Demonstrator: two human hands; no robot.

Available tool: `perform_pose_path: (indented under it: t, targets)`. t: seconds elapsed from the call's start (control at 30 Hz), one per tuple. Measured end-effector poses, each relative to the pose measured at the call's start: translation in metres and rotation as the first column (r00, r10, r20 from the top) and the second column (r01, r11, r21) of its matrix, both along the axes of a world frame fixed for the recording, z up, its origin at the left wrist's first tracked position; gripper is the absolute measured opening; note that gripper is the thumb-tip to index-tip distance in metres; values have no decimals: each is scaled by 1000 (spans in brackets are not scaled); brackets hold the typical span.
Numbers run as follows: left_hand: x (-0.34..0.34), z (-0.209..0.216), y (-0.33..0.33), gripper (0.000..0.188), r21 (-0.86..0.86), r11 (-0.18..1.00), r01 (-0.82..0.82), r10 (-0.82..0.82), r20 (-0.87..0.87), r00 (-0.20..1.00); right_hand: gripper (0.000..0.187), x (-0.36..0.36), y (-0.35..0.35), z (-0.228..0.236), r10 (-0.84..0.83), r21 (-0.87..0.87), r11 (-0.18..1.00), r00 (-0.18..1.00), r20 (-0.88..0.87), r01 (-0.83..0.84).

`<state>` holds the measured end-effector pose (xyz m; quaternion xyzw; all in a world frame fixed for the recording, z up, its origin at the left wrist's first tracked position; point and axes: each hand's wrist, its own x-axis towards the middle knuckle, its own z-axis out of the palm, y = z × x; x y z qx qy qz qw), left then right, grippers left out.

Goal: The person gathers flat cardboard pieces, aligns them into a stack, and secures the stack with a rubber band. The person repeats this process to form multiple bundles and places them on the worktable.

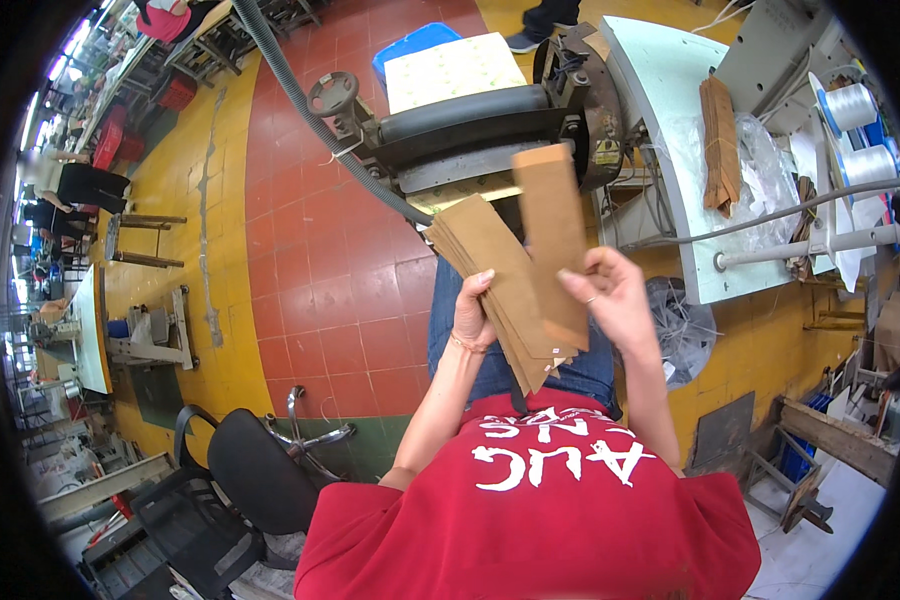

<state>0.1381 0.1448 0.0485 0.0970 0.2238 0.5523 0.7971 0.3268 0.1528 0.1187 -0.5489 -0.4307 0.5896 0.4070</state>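
My left hand (pixel 473 312) is closed around a fanned stack of long, flat brown leather-like strips (pixel 490 245), thumb on top and fingers underneath. In my right hand (pixel 610 295), a single brown strip (pixel 554 215) is pinched by its edge, with a ring showing on one finger. That strip tilts across the right side of the stack and overlaps it; its far end looks lighter and more orange. Both hands are over my lap, just in front of a roller machine (pixel 470 115) with a dark roller and a handwheel (pixel 332 95).
A grey corrugated hose (pixel 290 95) runs down to the machine. Behind its roller are a pale patterned board (pixel 455 72) and a blue bin (pixel 410 42). On the right, a pale table (pixel 685 245) holds a brown bundle (pixel 718 145), clear plastic and thread cones. A black chair (pixel 260 470) stands left.
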Motion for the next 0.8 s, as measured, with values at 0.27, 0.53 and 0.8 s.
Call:
perform_pose_path:
  t: [0.27,0.53,0.8]
  targets:
    - [-9,-6,11,64,91,996,-15,-6,224,975,31,66,17,16,-149,9,985,879,-453,171]
    - [0,-2,5,78,91,996,1,-9,86,996,26,-9,4,14,109,-64,991,983,-148,-119]
    - [-9,-5,-3,67,134,974,184,-170,-115,979,22,-22,-25,15,151,169,945,831,536,-281]
